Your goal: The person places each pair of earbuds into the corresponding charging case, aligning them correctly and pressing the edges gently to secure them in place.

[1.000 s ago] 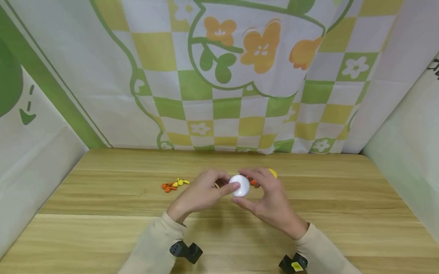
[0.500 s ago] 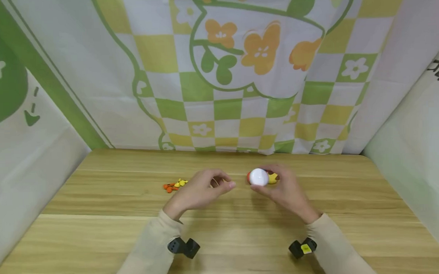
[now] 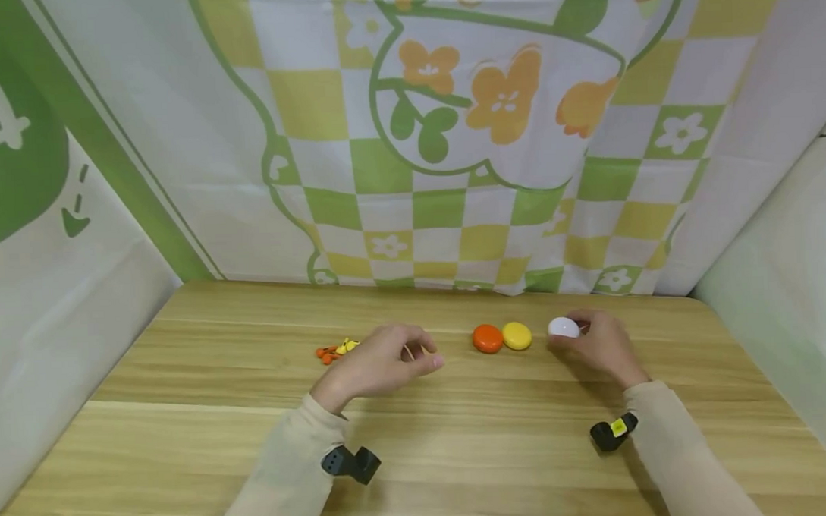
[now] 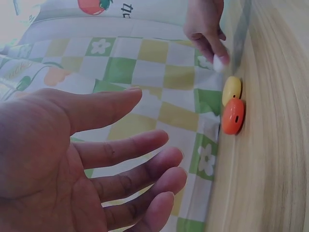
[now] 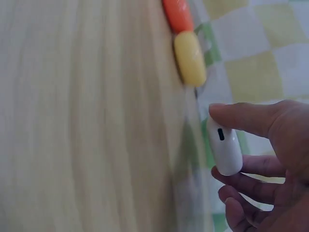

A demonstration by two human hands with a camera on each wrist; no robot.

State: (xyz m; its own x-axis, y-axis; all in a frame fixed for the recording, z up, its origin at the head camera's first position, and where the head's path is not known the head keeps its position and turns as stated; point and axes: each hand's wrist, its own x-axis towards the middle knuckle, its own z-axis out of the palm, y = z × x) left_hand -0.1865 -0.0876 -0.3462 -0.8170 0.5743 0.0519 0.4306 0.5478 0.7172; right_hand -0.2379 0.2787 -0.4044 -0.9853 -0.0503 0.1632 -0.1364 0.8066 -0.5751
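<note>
And it's the right hand with the prize: one white case, pinched between the thumb and the fingers, one dark slot facing the right wrist camera! That case is just to the right of the yellow case, apart from it; whether its underside touches the table, I cannot tell. Three cases in all, one of each colour. The one yellow case lies on the table, and the one orange case is right at its left side, the two touching or very nearly so. A slot shows on the orange one too, clear in the left wrist view.

Over to the left hand, to the left of the yellow case and beyond the orange one: fingers apart and gently bent, thumb out, palm bare, gripping nothing! Farther left of the yellow case, a little bunch on the wood: two orange earbuds to be seen, and yellow earbuds right beside them, two by the look of it, though the left hand sits so close that the count is unsure. Behind the yellow case hangs one checked cloth; in front of it, two pale sleeves, one small black camera on the left wrist, another on the right.
</note>
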